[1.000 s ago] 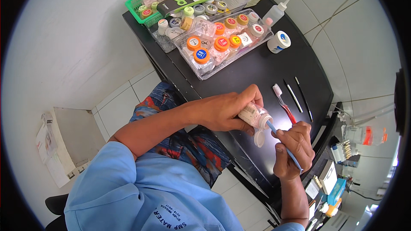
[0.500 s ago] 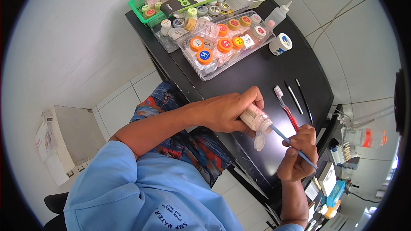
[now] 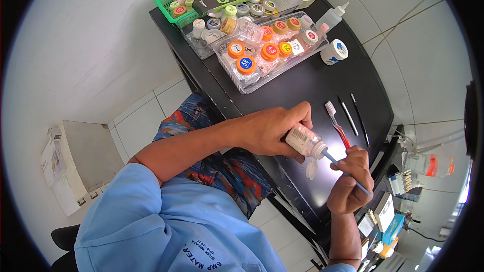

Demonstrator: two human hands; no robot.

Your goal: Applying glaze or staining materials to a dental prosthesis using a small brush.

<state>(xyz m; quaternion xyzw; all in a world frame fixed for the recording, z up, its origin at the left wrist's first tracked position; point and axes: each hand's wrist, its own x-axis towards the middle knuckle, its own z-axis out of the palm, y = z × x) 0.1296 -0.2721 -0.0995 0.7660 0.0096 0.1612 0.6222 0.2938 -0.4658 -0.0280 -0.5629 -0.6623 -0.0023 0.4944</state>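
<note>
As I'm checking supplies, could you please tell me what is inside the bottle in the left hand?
Something pinkish shows through the bottle; the blue stick reaches its mouth. The label and left hand cover much, so the fill level cannot be told.

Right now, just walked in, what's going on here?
A person's left hand holds a small clear bottle, tilted, mouth toward the right hand, its cap hanging open. The right hand grips a blue stick with one end at the bottle's mouth; how far in, I can't tell. A toothbrush and two thin rods lie on the black table, near a clear tray of jars.
</note>
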